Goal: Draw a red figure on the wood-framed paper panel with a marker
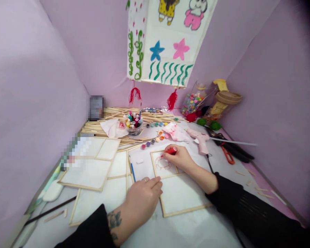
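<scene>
The white framed panel (pixel 186 194) lies flat on the tabletop (pixel 206 229) in front of you, and its border is made of thin wooden sticks. In its upper left section there is a red outline drawing (pixel 163 164), rounded, with short strokes around it. Your right hand (pixel 178 157) has its fingers closed around a red marker (pixel 172 151), with the tip at the upper part of this drawing. Your left hand (pixel 144 194) lies palm down, its fingers extended and near to each other, gripping nothing, with the fingertips at the left edge of the panel. Just beside this hand is a blue paintbrush (pixel 132 168), and more to the left other framed panels (pixel 93 174) overlap. Behind the panel there are small paint pots (pixel 152 142) and a clear cup of markers (pixel 133 128), near many wooden sticks (pixel 113 113). On the right you have a pink glue gun (pixel 202 140), then a black-handled tool (pixel 239 151). Above the back of the tabletop hangs a painted lantern (pixel 167 70) with red tassels (pixel 172 100).
</scene>
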Motion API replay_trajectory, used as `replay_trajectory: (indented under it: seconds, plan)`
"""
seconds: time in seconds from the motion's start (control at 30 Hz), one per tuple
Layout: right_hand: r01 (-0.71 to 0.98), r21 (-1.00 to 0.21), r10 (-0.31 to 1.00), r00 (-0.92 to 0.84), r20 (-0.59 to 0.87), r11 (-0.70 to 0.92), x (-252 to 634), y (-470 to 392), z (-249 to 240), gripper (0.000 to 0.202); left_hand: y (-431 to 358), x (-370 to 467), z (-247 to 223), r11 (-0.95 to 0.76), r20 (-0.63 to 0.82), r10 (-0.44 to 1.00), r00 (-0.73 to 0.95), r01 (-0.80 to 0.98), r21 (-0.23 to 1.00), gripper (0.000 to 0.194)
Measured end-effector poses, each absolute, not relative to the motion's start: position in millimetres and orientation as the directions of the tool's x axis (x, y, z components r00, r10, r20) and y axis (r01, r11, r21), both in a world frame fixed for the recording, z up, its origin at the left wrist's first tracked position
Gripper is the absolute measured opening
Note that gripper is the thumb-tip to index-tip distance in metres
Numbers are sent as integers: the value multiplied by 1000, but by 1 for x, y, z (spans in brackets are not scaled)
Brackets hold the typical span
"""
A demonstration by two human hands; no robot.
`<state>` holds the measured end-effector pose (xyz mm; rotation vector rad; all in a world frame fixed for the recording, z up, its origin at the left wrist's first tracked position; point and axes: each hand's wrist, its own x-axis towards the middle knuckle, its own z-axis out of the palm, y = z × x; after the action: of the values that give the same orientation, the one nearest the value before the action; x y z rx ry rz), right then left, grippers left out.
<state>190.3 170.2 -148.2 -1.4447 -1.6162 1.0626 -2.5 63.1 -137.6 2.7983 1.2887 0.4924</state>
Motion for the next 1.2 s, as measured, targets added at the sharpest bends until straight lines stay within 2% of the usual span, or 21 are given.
replay_trajectory:
  seconds: [0.13, 0.3, 0.4, 0.63, 0.87, 1.2]
  plan:
    - [406, -913, 994, -108, -19, 27, 191, 170, -147, 6, 62, -2, -137, -652, 256, 753, 606, 741, 161, 17]
    - [185, -983, 994, -101, -32, -13, 195, 173, -146, 5, 63, -2, -138, -642, 246, 763, 597, 743, 190, 17]
    - [113, -993, 997, -71, -27, -19, 198, 174, -146, 7, 63, -2, -138, -636, 246, 769, 590, 743, 209, 14]
    - [108, -994, 999, -39, 5, 9, 198, 173, -146, 22, 62, -2, -136, -621, 257, 782, 567, 745, 244, 13]
    - [70, -998, 998, -70, -2, 3, 199, 173, -146, 28, 63, -3, -136, -625, 258, 779, 571, 741, 245, 12]
    - [77, -997, 997, -77, -4, 2, 199, 173, -145, 26, 61, -6, -139, -622, 247, 783, 571, 734, 274, 16]
